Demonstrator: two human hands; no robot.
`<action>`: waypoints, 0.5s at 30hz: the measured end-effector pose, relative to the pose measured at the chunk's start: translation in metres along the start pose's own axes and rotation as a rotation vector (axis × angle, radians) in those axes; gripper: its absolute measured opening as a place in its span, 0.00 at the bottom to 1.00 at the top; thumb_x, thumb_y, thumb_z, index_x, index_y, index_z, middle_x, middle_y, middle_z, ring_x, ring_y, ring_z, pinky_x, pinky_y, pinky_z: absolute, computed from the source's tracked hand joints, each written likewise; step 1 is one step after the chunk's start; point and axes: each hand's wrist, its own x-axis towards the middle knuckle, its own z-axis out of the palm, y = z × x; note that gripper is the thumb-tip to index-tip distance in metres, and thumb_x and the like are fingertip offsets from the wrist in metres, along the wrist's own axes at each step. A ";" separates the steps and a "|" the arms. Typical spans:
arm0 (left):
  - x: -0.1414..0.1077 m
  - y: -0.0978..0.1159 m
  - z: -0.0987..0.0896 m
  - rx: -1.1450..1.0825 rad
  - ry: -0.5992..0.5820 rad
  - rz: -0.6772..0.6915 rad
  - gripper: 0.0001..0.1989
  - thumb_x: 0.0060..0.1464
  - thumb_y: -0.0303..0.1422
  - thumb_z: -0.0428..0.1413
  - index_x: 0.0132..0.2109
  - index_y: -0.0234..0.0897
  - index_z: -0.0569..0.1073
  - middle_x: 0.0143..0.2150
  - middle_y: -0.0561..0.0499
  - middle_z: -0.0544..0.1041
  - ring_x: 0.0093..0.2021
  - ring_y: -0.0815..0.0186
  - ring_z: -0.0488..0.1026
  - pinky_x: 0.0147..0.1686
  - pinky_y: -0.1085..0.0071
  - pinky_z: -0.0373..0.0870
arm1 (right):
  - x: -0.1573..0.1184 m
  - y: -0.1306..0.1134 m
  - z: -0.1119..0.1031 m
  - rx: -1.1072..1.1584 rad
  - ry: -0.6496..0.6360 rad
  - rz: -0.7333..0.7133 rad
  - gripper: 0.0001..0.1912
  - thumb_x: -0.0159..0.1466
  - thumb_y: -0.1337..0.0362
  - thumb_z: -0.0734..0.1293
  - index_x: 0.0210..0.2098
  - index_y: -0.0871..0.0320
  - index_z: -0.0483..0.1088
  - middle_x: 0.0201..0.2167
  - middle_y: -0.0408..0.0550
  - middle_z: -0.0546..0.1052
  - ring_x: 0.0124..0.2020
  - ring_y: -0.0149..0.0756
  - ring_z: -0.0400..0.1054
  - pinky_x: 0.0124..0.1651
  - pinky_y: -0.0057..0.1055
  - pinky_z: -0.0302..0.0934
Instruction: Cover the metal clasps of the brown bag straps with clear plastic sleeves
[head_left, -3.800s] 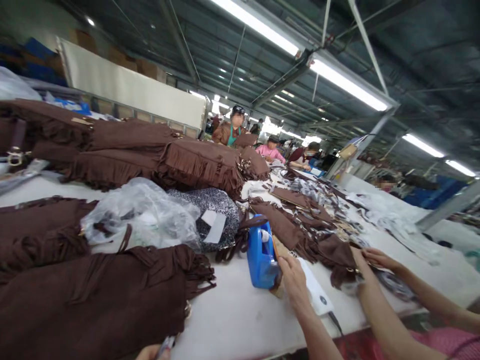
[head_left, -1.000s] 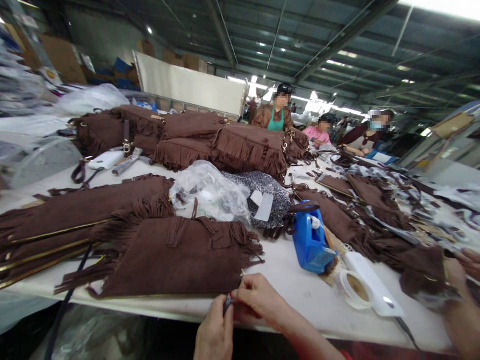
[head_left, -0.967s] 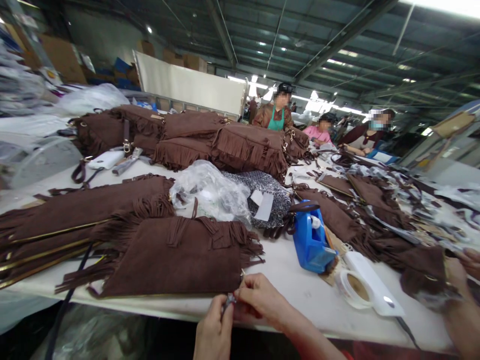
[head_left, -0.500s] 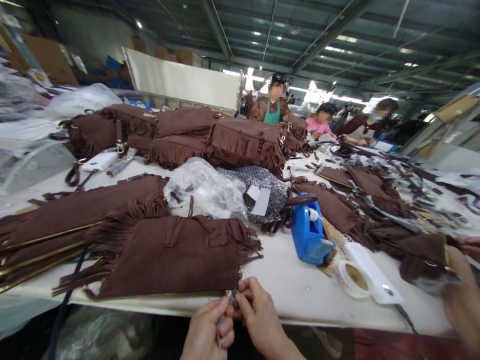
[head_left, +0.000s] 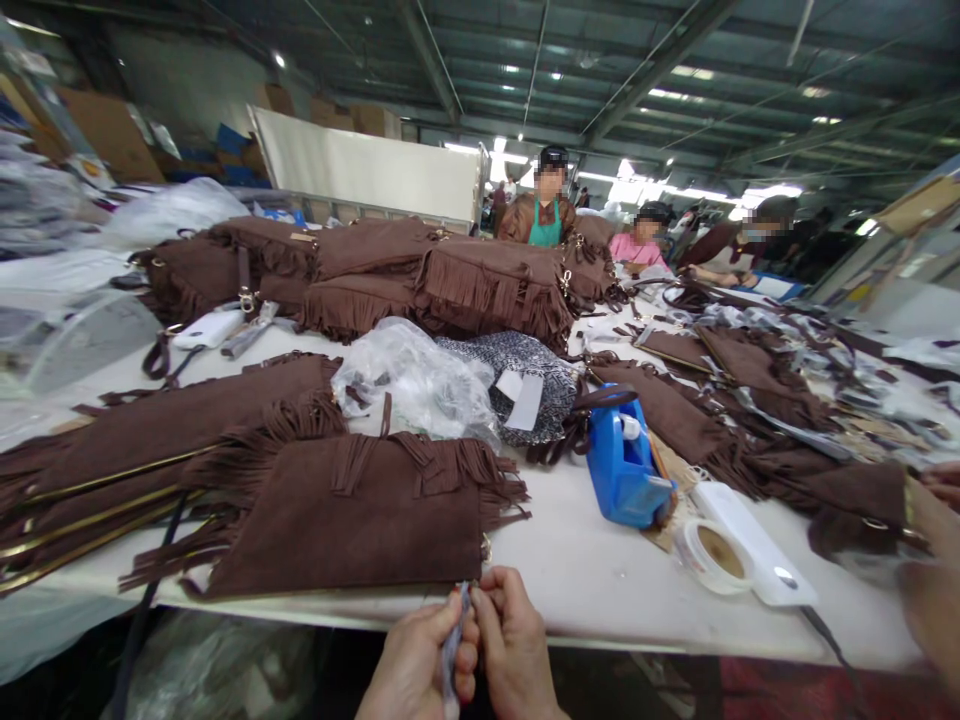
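A brown fringed bag lies flat at the table's front edge, its gold zipper edge toward me. My left hand is closed around a narrow greyish strip, which looks wrapped in thin plastic and runs down through the fingers. Close beside it, my right hand pinches at the strip's upper end, right by the bag's front right corner. What exactly its fingertips grip is hidden. A small gold clasp shows at that corner, just above my right hand.
Right of the bag stand a blue tape dispenser, a tape roll and a white corded device. More brown bags are piled behind crumpled clear plastic. A co-worker's arm reaches in at right; several people work farther back.
My hands stay together at the bag's corner, with the right hand turned more upright against the left. More of the greyish strip shows. The view has shifted slightly.
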 end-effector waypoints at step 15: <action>-0.006 -0.008 0.014 -0.233 -0.061 0.030 0.21 0.59 0.30 0.42 0.18 0.30 0.64 0.10 0.55 0.62 0.05 0.79 0.51 0.06 0.83 0.45 | -0.001 -0.036 0.019 0.728 -0.028 0.633 0.31 0.31 0.50 0.74 0.26 0.55 0.56 0.08 0.27 0.54 0.09 0.16 0.42 0.12 0.16 0.34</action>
